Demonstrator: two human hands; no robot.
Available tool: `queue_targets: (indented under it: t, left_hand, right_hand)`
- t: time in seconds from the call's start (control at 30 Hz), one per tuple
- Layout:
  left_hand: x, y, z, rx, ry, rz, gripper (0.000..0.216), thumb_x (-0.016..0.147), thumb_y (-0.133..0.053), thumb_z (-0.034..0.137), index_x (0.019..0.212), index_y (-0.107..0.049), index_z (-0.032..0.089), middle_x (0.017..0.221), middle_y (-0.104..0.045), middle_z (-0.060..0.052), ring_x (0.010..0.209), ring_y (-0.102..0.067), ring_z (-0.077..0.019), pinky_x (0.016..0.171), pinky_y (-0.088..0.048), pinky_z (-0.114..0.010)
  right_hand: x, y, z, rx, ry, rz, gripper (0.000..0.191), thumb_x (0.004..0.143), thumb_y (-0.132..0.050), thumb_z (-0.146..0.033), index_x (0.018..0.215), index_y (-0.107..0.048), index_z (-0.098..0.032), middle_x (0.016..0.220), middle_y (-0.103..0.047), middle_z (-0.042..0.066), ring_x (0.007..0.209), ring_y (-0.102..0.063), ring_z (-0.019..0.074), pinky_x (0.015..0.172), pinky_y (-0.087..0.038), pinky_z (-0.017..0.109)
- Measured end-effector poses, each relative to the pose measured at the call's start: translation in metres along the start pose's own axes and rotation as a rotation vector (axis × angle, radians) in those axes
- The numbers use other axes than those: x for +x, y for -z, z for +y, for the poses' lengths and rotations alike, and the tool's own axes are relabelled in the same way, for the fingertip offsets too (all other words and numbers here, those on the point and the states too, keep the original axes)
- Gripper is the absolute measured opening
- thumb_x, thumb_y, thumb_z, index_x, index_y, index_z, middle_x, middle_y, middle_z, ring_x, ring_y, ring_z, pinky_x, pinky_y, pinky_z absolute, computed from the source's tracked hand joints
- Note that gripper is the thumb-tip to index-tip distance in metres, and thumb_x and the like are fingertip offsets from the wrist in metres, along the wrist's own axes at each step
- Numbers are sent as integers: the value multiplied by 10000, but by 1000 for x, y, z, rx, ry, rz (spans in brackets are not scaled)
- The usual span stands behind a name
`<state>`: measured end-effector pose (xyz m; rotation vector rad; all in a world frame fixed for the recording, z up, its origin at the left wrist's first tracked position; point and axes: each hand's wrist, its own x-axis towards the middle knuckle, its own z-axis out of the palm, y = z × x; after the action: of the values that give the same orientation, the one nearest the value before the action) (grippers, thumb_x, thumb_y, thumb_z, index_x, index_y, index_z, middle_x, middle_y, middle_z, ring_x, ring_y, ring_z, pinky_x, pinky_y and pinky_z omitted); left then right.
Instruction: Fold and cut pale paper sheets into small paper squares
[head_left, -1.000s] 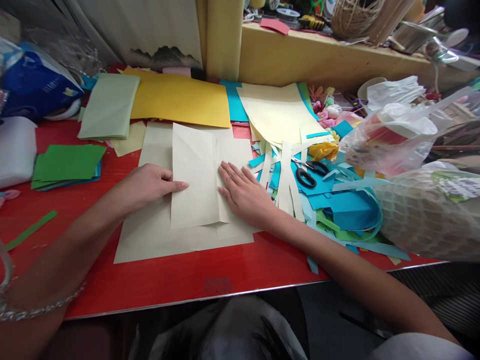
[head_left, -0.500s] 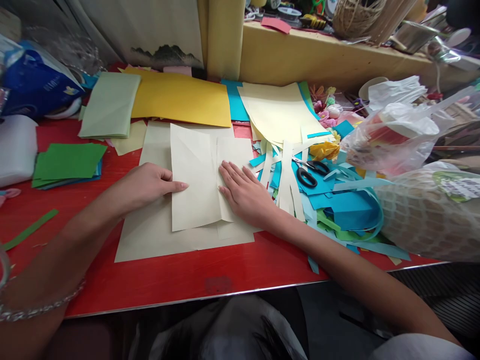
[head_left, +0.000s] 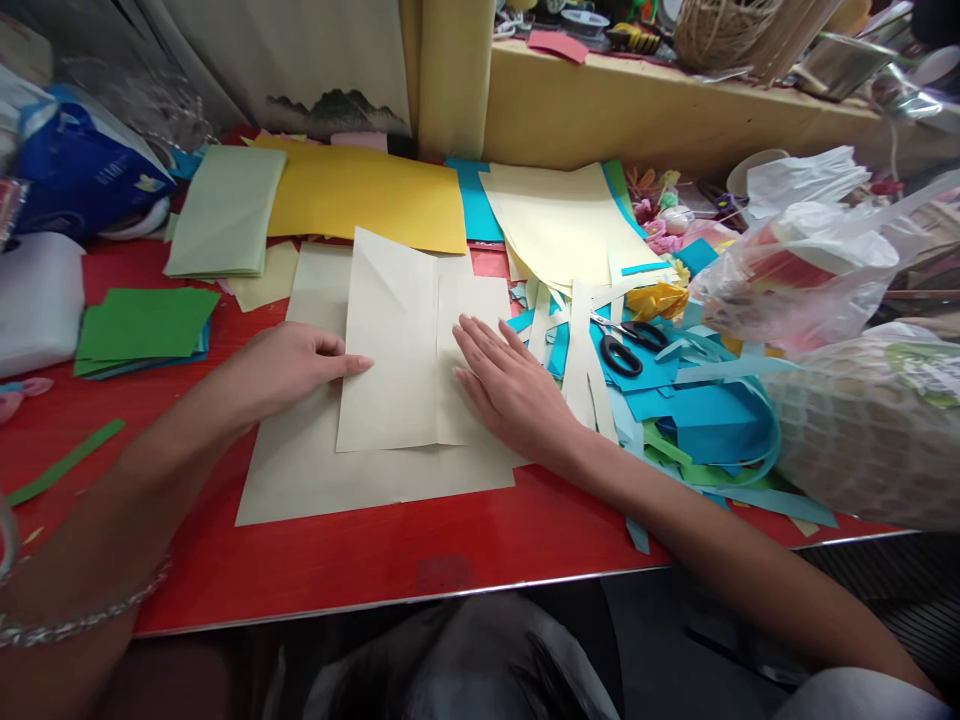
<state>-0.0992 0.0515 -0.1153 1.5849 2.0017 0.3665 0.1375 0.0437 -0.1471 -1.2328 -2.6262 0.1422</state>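
Note:
A pale grey creased sheet of paper lies in front of me, with a vertical fold line down its middle. Its left half is lifted a little. My left hand pinches the left edge, thumb on top and fingers underneath. Flat on the sheet's right half rests my right hand, its fingers stretched out and slightly apart. Beneath the creased sheet is a larger pale grey sheet, lying flat on the red table.
Black-handled scissors lie among blue, green and white paper strips on the right. Behind are a yellow sheet and cream sheets. Green paper pieces lie left. Plastic bags crowd the right side.
My right hand has slid right, off the fold line and across the sheet's right half. The creased sheet has shifted slightly and looks flatter at the fold. My left hand keeps its pinch.

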Motion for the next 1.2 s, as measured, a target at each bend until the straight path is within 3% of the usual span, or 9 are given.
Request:
queue_targets:
  t: [0.13, 0.27, 0.57, 0.8, 1.2]
  left_hand:
    - [-1, 3, 4, 89, 30, -24, 343, 724, -544, 557, 671, -624, 228, 682, -612, 4, 611, -513, -166, 527, -323, -267]
    - [-2, 3, 3, 130, 60, -120, 399, 668, -573, 606, 613, -565, 211, 603, -532, 13, 555, -439, -146, 516, -293, -268]
    - [-1, 4, 3, 234, 63, -176, 331, 693, -563, 524, 602, -527, 208, 676, -569, -8, 627, -497, -174, 535, -320, -276]
    - [-1, 5, 1, 250, 47, -196, 348, 685, -577, 505, 554, -463, 203, 617, -485, 16, 573, -434, -145, 516, -287, -271]
    - [2, 7, -5, 245, 37, -219, 352, 649, -577, 559, 621, -569, 207, 666, -559, 6, 632, -496, -169, 533, -315, -263]
  right_hand:
    - [-7, 4, -5, -2, 95, -101, 632, 971, -240, -445, 1429, -307, -15, 1504, -272, 137, 1412, -211, 223, 1179, -153, 381]
    - [-8, -5, -4, -8, 69, -157, 699, 953, -234, -514, 1448, -264, -22, 1522, -214, 139, 1419, -180, 242, 1175, -161, 394]
    - [-7, -8, -5, -33, 34, -170, 749, 943, -150, -556, 1456, -229, -16, 1534, -153, 147, 1428, -104, 236, 1179, -116, 392]
    - [-7, -7, -5, -42, 20, -205, 747, 943, -123, -555, 1464, -203, -25, 1542, -125, 136, 1431, -82, 234, 1180, -108, 392]
    - [-9, -8, -3, 15, 30, -182, 865, 872, -109, -687, 1476, -179, -72, 1552, -121, 117, 1437, -56, 226, 1182, -78, 393]
